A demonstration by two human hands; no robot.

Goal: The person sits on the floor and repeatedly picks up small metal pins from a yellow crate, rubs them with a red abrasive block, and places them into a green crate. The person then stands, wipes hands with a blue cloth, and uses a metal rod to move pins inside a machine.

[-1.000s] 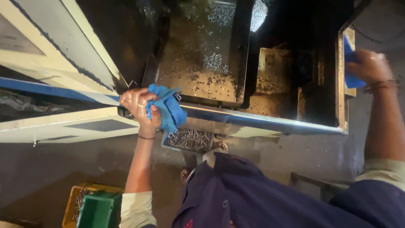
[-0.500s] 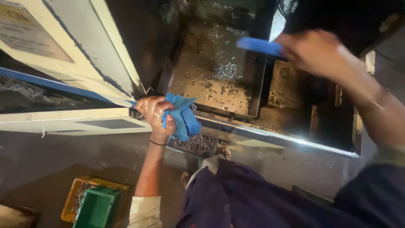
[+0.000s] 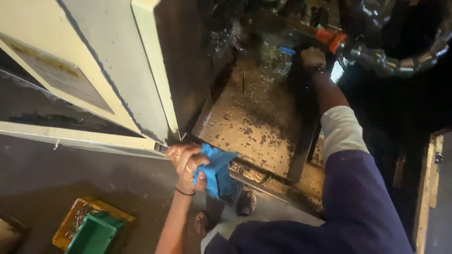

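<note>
Chip-strewn machine bed reached into, blue cloth gripped at its edge.

The blue cloth (image 3: 216, 170) was clenched in the left hand (image 3: 187, 162); the right hand (image 3: 312, 58), closed around a blue-tipped tool (image 3: 286, 50), was best kept steady and low over the chips (image 3: 256, 127).

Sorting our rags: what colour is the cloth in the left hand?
Blue: the cloth, bunched in the left hand, head view.

Left hand (image 3: 187, 162) is closed in a fist, forearm bent upward. Right hand (image 3: 313, 58) reaches far forward — arm outstretched, fingers curled.

Floor (image 3: 70, 188) — yellow bin (image 3: 70, 221); green bin (image 3: 94, 235).
</note>
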